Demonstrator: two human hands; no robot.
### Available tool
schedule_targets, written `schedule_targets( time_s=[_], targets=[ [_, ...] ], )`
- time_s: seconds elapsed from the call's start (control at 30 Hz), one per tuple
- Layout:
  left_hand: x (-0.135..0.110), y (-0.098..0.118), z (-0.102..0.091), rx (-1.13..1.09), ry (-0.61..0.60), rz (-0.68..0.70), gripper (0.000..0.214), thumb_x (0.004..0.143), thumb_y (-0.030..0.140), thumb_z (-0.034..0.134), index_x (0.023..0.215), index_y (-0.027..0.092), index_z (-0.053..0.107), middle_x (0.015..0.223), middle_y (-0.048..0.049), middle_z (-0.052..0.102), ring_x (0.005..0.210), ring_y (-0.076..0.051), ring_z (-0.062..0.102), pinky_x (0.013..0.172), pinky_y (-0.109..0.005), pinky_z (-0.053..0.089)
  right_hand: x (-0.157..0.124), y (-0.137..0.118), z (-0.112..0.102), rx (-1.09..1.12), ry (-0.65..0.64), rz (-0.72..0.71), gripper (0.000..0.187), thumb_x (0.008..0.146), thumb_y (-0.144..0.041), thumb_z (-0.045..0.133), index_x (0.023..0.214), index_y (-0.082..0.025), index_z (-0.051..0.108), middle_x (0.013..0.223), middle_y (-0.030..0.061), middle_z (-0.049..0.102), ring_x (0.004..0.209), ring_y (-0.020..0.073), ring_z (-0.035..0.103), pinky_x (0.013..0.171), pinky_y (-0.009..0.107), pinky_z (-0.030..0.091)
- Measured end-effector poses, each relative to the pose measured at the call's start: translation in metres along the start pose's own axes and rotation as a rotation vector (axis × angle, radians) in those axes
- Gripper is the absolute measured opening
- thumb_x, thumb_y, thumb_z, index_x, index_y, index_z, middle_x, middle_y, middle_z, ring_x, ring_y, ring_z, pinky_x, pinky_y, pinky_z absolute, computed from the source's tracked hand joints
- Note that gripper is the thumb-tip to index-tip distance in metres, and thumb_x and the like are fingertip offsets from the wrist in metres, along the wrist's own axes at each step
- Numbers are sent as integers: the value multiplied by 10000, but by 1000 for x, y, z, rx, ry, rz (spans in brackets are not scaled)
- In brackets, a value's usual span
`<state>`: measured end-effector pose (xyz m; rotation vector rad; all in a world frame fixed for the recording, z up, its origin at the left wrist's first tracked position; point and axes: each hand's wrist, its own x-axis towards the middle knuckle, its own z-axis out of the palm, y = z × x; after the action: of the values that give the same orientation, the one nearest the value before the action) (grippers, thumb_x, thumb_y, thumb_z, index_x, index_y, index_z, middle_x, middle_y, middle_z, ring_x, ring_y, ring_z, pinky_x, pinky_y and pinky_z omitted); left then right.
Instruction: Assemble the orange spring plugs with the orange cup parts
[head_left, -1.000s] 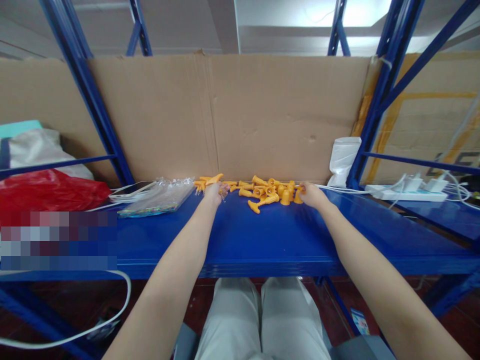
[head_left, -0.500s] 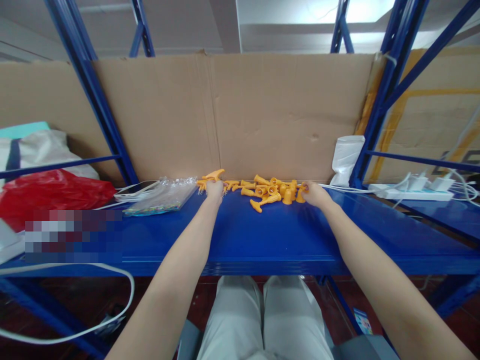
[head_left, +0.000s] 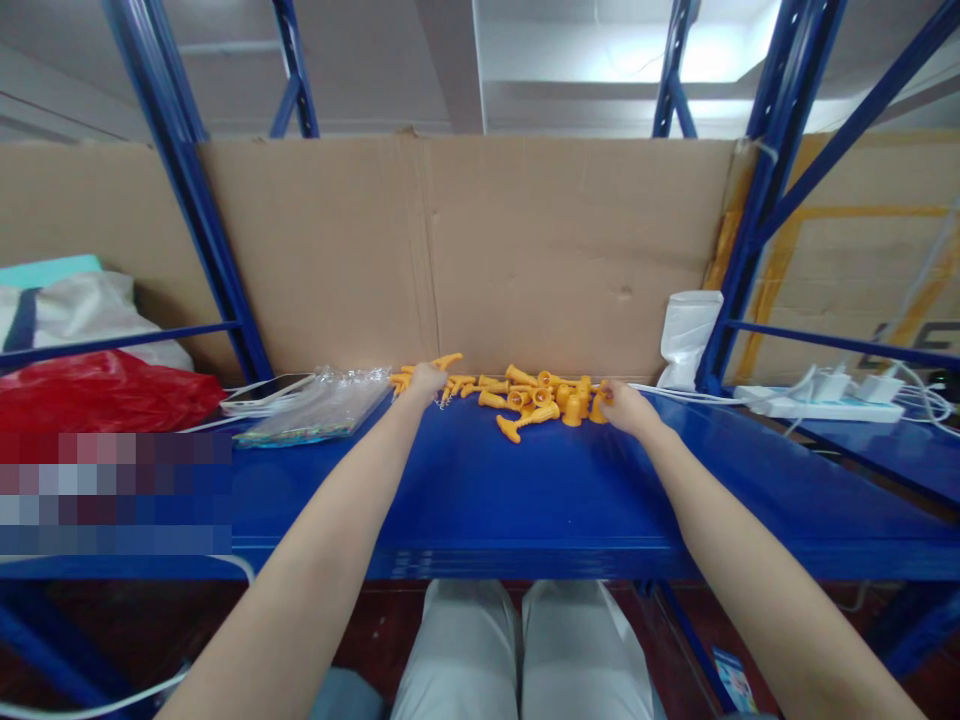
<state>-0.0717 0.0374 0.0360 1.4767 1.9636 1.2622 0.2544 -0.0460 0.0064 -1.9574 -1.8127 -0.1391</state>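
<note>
Both hands [head_left: 624, 405] & forearms [head_left: 352, 510] bare, w/ lt. grey trousers [head_left: 472, 655].

Workshop-like space: blue metal racking [head_left: 517, 495]

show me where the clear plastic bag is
On the head view's left, the clear plastic bag lies on the shelf, between the red bag and left hand.

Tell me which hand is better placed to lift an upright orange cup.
Likely the right hand: it is at the orange cups, while the left hand is farther off, by orange handles.
</note>
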Motion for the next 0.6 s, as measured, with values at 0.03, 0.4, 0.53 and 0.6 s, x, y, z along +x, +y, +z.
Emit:
schedule_targets(
  time_s=[0.03,0.4,0.53,0.6],
  targets=[
    [5,1,-2,66,-8,2,217,791,65,594,948,120,732,617,-35,660,545,-136,611,474,-202,404,0,0,0,-1,3,0,341,877,-128,517,1185,-124,662,1205,177,717,1142,241,673,908,274,493],
    [27,-12,2,421,-25,65,316,795,52,576,1051,67,760,1027,-186,767,1019,-281,728,761,-262,551,-2,-2,-1,3,-11,23,318,885,-122,512,1162,-108,668,1211,195,710,1137,262,674,880,284,494],
    [25,-17,9,469,7,68,346,818,58,552,1118,51,724,1178,-230,721,1158,-325,676,890,-331,545,-3,-3,-1,1,-13,32,329,893,-127,511,1184,-108,663,1220,193,707,1137,257,676,869,270,493],
    [24,-20,12,471,13,68,343,828,59,543,1130,35,705,1190,-233,714,1165,-318,671,913,-326,536,-3,-4,-2,2,-7,29,336,896,-126,502,1189,-107,665,1229,197,702,1140,255,676,874,268,492]
  ],
)
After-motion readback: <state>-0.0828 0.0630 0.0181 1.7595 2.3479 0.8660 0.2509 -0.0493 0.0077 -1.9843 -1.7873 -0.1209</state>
